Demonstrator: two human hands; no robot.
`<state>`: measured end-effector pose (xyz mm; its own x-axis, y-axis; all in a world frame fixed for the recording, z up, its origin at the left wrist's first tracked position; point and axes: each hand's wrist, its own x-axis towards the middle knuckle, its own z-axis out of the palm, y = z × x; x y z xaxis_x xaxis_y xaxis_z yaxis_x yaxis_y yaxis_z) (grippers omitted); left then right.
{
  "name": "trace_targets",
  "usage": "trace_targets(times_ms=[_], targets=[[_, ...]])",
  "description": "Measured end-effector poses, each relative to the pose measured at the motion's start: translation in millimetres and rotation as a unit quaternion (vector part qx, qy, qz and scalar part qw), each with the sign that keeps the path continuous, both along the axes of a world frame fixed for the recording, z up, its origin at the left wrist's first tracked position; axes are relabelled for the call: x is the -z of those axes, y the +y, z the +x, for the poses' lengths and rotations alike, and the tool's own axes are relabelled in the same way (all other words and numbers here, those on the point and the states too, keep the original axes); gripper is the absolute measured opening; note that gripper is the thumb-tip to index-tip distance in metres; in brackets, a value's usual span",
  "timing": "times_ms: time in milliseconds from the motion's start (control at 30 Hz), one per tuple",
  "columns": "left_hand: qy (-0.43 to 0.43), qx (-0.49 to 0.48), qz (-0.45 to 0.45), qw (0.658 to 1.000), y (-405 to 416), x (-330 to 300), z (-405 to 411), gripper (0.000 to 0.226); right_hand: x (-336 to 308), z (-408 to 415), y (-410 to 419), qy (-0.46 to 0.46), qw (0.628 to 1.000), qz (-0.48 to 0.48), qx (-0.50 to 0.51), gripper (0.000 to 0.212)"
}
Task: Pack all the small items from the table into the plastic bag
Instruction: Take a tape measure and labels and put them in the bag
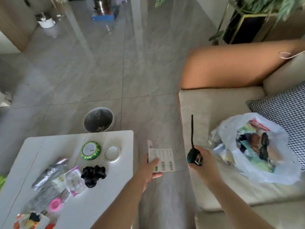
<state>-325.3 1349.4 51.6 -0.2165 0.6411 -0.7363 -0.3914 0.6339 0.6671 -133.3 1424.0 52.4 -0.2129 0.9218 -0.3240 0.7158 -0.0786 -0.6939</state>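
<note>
Table: my low white rectangular table point(102, 192) fills the lower left, with the small items spread over its left and middle.
Near-left clutter: orange-and-red packets point(24, 219) sit at the near corner, with a pink ring-shaped hair tie point(55, 204) just beyond them.
Sachets: a silver foil sachet point(49, 175) lies beside a pink-and-white sachet point(75, 180), the two close together.
Scrunchie: a black fabric scrunchie point(93, 175) rests just right of the pink sachet.
Tins: a round green-rimmed tin point(91, 150) lies toward the far edge, and a small round white lid point(111, 153) is just beside it on the right.
Bin: a grey round wastebasket point(98, 119) stands on the floor beyond the table.
Left hand: my left hand point(151, 169) is off the table's right edge, fingers and thumb pinching a flat white printed card pack point(162, 158) over the floor.
Right hand: my right hand point(200, 161) is curled tight around a dark green rounded object with a long thin black tail point(193, 154); the tail stands upward.
Bag: the translucent white plastic bag point(257, 172) lies open on the beige sofa cushion point(212, 106), right of my right hand, already holding assorted packets.
Cushion: a black-and-white checked cushion point(287, 106) lies behind the bag.
</note>
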Motion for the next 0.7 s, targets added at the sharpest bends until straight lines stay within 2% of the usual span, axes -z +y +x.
trace_targets(times_ms=[67, 233, 367, 533, 700], targets=[[0.014, 0.026, 0.000, 1.000, 19.8, -3.0, 29.1, 0.022, -6.8, 29.4, 10.2, 0.008, 1.000, 0.011, 0.027, 0.057], [0.060, 0.088, -0.014, 0.994, 69.2, -10.9, 109.3, 0.023, -12.2, 107.5, 39.1, -0.007, 0.996, 0.026, 0.081, 0.064], [0.030, 0.112, 0.004, 0.993, 115.1, -20.9, 182.5, 0.023, -10.6, 178.6, 61.6, -0.009, 0.990, 0.022, 0.137, 0.067], [0.000, 0.140, -0.014, 0.990, 168.8, -14.7, 265.3, 0.027, 3.7, 250.1, 89.6, -0.050, 0.987, -0.040, 0.148, 0.071], [0.083, 0.158, -0.044, 0.983, 213.4, 7.2, 315.1, 0.036, 27.4, 284.4, 118.2, -0.114, 0.982, -0.100, 0.112, 0.067]])
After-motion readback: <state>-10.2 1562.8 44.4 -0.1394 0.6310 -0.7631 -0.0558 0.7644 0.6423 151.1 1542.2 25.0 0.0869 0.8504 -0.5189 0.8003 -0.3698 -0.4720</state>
